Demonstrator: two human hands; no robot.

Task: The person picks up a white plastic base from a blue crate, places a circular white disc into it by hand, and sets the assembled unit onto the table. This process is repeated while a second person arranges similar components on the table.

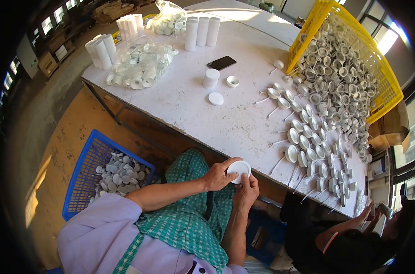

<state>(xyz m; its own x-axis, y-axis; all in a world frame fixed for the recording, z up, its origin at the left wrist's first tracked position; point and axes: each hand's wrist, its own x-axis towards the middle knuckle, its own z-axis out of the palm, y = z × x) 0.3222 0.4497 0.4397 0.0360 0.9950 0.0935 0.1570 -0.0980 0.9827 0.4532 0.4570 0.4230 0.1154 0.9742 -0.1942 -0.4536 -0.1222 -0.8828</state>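
Observation:
Above my lap, at the table's front edge, a white round disc (237,169) with a raised rim is held between both hands. My left hand (218,177) grips its left side, with the thumb across its face. My right hand (247,191) pinches its lower right edge with thumb and fingers. Across the table edge lie a flat white disc (215,98), a short white cylinder (211,78) and a small white ring-shaped cup (232,81).
Many white round parts with wires (303,142) cover the table's right side, below a tipped yellow crate (392,98) full of similar parts. A phone (221,62), bagged parts (142,64) and stacked tubes (202,32) lie farther back. A blue basket (82,176) stands left; a person (353,249) sits right.

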